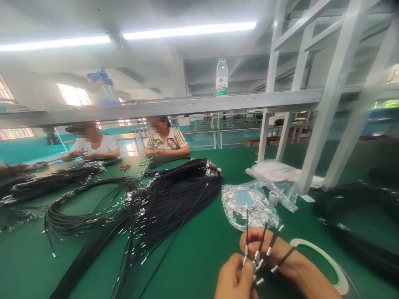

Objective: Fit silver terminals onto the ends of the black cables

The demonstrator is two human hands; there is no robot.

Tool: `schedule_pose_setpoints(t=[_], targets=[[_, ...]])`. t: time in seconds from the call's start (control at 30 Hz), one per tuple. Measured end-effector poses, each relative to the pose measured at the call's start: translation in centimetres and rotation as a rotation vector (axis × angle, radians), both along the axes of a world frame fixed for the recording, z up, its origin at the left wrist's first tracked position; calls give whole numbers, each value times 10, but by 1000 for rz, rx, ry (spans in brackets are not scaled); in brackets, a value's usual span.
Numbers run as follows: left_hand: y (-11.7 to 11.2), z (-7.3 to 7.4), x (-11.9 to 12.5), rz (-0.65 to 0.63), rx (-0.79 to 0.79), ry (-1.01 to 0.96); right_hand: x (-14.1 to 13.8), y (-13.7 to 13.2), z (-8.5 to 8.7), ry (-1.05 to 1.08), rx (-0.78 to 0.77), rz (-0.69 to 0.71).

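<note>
Several short black cable ends with silver metal tips [271, 245] fan out between my two hands at the lower right. My left hand [236, 276] is closed, thumb and fingers pinching the metal fittings of the cables. Reaching in from the right, my right hand [280, 251] curls its fingers behind the same cables and grips them; part of its grasp is hidden by the cables. Just beyond the hands lies a clear plastic bag [229, 207] of small silver and white pieces, with a blue label on top.
Bundles of black cables [187, 187] cover the left and middle of the green table [199, 257]. A white ring with a green inner edge [341, 278] lies by my right forearm. Metal frame posts [332, 95] rise at right. Two people sit opposite, near red-handled scissors [124, 167].
</note>
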State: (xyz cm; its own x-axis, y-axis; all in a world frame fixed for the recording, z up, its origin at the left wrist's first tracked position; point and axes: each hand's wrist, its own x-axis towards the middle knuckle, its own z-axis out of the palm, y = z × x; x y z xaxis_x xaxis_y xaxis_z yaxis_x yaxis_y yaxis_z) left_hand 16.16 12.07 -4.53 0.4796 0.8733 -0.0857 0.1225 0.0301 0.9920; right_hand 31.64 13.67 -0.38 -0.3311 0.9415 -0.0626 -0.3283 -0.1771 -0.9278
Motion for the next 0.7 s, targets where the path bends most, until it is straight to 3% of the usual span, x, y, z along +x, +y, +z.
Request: schedule_pose_setpoints(t=[0.13, 0.33, 0.53, 0.7], targets=[[1, 12, -8, 35, 89, 5, 9, -10, 7, -113, 31, -10], [-10, 46, -19, 98, 301, 72, 27, -28, 23, -138, 114, 46], [-28, 80, -24, 67, 407, 126, -2, -35, 55, -101, 115, -229], [-52, 108, -38, 135, 429, 122, -29, -41, 87, -273, 247, -226]])
